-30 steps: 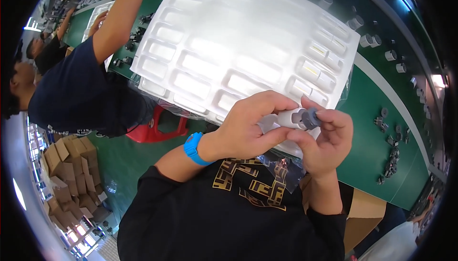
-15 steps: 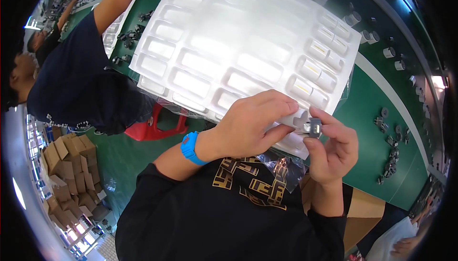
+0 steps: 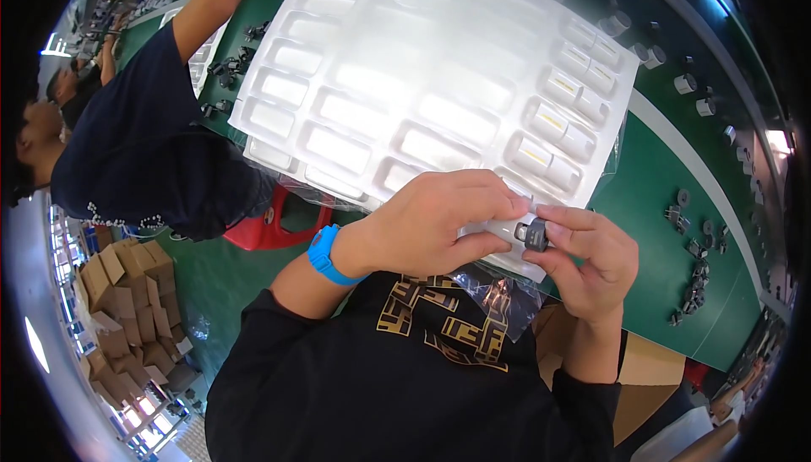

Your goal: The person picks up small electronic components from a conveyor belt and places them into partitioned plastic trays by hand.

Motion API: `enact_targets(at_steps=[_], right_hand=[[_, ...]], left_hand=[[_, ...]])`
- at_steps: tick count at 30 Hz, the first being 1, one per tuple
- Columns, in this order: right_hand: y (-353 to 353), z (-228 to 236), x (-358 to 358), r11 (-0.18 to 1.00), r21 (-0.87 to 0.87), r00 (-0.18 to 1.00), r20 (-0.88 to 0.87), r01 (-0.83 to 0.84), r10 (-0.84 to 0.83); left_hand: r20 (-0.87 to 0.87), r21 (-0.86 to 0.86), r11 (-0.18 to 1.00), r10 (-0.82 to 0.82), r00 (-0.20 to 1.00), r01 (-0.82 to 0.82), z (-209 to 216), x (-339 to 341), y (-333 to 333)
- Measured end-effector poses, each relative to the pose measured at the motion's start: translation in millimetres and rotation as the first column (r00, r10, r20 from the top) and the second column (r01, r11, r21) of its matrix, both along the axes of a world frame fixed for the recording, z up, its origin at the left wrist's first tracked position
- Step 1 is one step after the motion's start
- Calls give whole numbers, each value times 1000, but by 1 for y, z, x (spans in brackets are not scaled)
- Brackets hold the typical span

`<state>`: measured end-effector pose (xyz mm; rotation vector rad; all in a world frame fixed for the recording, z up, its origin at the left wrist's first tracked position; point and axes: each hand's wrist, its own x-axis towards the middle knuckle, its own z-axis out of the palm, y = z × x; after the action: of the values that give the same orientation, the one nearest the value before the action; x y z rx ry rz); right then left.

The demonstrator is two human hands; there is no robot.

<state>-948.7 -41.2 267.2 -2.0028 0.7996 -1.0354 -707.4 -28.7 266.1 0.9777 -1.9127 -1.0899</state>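
Note:
Over the near right corner of a white moulded tray (image 3: 397,52), my two hands work close together. My left hand (image 3: 443,217), with a blue wristband (image 3: 325,255) behind it, is closed round a small white cylinder (image 3: 498,229). Thumb and fingers of my right hand (image 3: 591,263) pinch a dark grey end piece (image 3: 537,235) with a shiny metal part. That piece sits against the cylinder's right end; how deep it goes in, I cannot tell. White cylinders with yellow marks (image 3: 551,122) lie in the tray's right column of pockets.
Dark small parts (image 3: 694,289) lie on the green tabletop (image 3: 646,293) at right. White cylinders (image 3: 685,84) stand along the far right. A co-worker (image 3: 152,141) reaches across at left, beside a red stool (image 3: 274,225). Cardboard boxes (image 3: 135,293) are piled at lower left.
The dark end piece has turned and now meets the cylinder's end, its inner metal part less exposed. My hands have shifted slightly. The person at lower right has moved.

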Motion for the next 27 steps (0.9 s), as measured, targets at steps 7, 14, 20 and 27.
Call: enact_targets(at_steps=[7, 14, 20, 27], right_hand=[[14, -3, 8, 983, -149, 992, -56, 105, -114], [25, -7, 12, 905, -366, 962, -71, 219, -262], [-23, -3, -11, 935, -250, 938, -174, 253, -300], [-189, -43, -132, 667, -449, 545, -385, 594, -745]], left_hand=[[-33, 53, 998, -26, 999, 28, 0, 2, -1], [-118, 162, 986, -17, 993, 36, 12, -11, -3], [-327, 475, 879, 208, 922, -30, 8, -34, -14], [-29, -29, 908, 417, 908, -418, 10, 21, -31]])
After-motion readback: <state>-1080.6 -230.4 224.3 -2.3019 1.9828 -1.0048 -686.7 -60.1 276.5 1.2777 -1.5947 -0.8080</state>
